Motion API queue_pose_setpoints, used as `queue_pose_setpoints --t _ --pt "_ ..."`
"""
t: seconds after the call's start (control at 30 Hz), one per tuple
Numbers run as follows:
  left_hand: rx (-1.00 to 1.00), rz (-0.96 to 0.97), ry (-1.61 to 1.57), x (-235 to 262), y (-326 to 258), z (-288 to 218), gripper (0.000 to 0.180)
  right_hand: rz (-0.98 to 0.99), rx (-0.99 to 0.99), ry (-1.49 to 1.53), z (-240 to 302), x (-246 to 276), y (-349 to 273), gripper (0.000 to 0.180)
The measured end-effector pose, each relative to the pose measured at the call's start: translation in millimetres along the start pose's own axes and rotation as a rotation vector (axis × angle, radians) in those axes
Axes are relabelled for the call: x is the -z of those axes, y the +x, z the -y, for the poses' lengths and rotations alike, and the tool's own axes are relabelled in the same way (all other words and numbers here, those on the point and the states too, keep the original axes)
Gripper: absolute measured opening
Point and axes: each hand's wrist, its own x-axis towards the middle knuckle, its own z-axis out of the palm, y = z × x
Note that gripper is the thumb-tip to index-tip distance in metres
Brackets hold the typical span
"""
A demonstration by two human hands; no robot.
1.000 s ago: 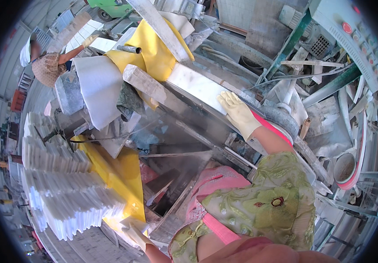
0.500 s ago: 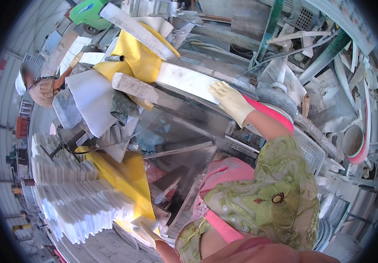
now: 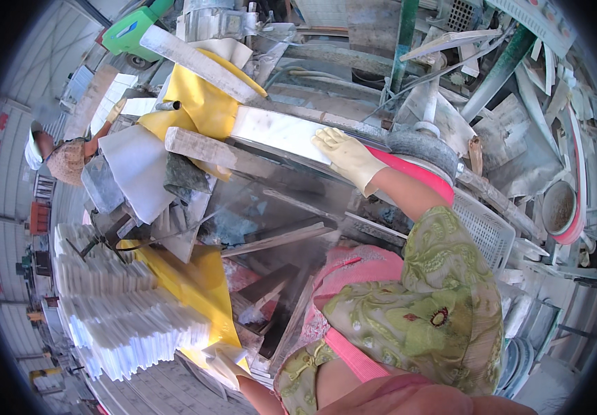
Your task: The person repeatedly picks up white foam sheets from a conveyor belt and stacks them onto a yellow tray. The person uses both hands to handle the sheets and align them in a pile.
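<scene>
A white stone strip [image 3: 281, 133] is seen lying just above the centre of the frame, its long axis running from upper left to lower right along the bed of a grinding machine. The right hand [image 3: 345, 153], in a pale yellow glove, is laid flat on the strip's right-hand end with the fingers spread and extended; nothing is gripped, the slab is only pressed down and steadied. Just to the right of that hand a grey grinding wheel [image 3: 423, 151] with a red guard beneath it is set close against the strip's end.

The step in hand is judged to be the feeding of the strip toward the wheel, so that an edge or face can be ground. For the next move, steady downward pressure and a slow, straight push along the bed would be called for, with the gloved fingertips kept off the wheel.

The left hand [image 3: 224, 365] is found at the lower edge of the frame, also gloved, beside a yellow sheet [image 3: 198, 290]; whether it is closed on anything cannot be told, since it is small and partly cut off there. A stack of white cut tiles [image 3: 122, 325] is piled in the lower left. Another person in a straw hat [image 3: 67, 160] is visible at the far left.
</scene>
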Motion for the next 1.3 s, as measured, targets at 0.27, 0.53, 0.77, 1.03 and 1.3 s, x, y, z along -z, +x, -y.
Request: queue_pose_setpoints --t 0.27,0.53,0.77,1.03,1.3 --pt "-0.016 0.017 -0.03 0 16 9 0.04 -0.05 0.013 0.021 -4 -4 -6 0.069" --pt "-0.023 0.021 -0.038 -1 15 9 0.04 -0.058 0.009 -0.002 -5 -3 -10 0.066" --pt "-0.027 0.027 -0.042 -3 15 9 0.039 -0.088 0.014 -0.018 -8 -7 -16 0.068" --pt "-0.028 0.023 -0.052 -4 19 14 0.039 -0.091 0.028 -0.012 -8 -1 -20 0.066" --pt "-0.041 0.014 -0.062 -5 26 24 0.039 -0.103 0.034 -0.001 -2 11 -27 0.065"
